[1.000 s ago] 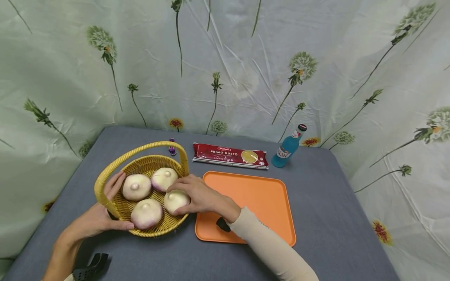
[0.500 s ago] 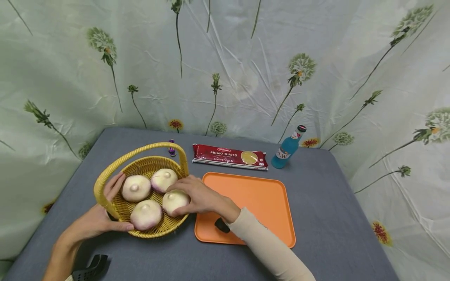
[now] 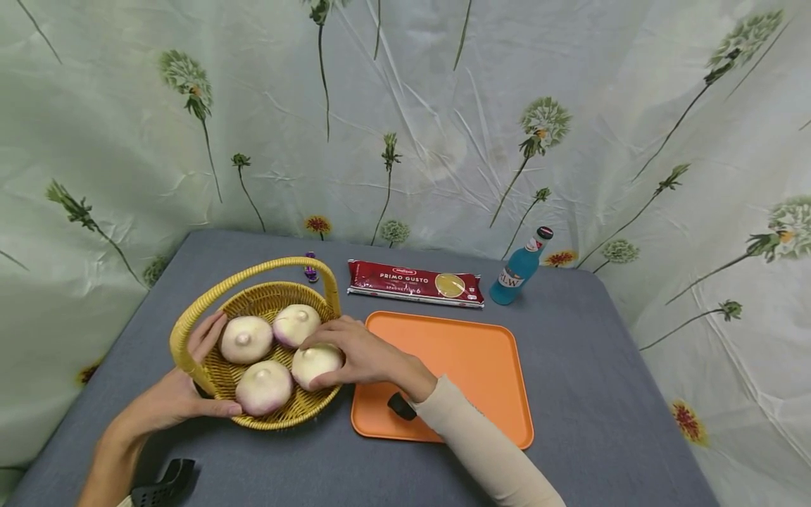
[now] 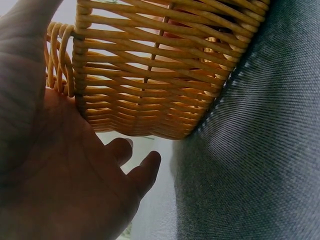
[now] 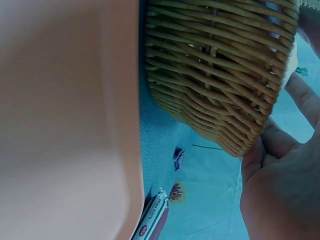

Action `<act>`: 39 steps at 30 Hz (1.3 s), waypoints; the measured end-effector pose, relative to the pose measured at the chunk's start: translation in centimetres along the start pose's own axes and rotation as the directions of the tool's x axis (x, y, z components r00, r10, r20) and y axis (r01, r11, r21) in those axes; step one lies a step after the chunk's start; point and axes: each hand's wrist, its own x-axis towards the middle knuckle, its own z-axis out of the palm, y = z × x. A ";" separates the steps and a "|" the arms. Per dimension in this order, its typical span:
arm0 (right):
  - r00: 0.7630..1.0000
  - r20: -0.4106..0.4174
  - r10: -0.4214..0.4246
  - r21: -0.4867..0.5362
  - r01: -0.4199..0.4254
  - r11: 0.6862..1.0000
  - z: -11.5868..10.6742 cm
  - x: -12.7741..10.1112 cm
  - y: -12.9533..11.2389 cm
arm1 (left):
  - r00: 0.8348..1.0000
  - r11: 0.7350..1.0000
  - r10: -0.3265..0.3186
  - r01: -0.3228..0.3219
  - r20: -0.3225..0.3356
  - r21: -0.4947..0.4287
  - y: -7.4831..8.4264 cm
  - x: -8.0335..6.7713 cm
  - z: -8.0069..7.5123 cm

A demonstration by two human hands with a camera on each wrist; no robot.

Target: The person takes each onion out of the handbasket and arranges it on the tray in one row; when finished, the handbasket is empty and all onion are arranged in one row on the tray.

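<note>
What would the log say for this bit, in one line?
left hand: holds basket rim | right hand: grips near-right turnip | turnips in basket: four | tray: bare, beside basket

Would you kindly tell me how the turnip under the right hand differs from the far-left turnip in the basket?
The right hand grips the near-right turnip, partly covering it; the far-left turnip lies untouched and fully visible. The first sits by the basket's tray-side rim, the second beside the left hand's fingers. Both are round, whitish, purple-tinged.
</note>
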 end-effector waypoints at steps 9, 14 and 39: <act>1.000 -0.024 0.004 0.091 -0.002 0.996 -0.6 -0.4 -0.2 | 1.000 1.000 -0.009 0.009 0.002 0.004 0.0 -0.2 -0.1; 0.998 -0.042 0.049 0.180 -0.041 0.983 -1.3 -1.2 -0.5 | 1.000 1.000 -0.009 0.009 0.002 0.012 0.1 -0.1 -0.1; 0.974 -0.193 0.116 0.269 -0.062 0.961 -4.0 -5.4 -0.4 | 1.000 1.000 -0.026 0.026 0.005 0.014 0.3 -0.1 0.0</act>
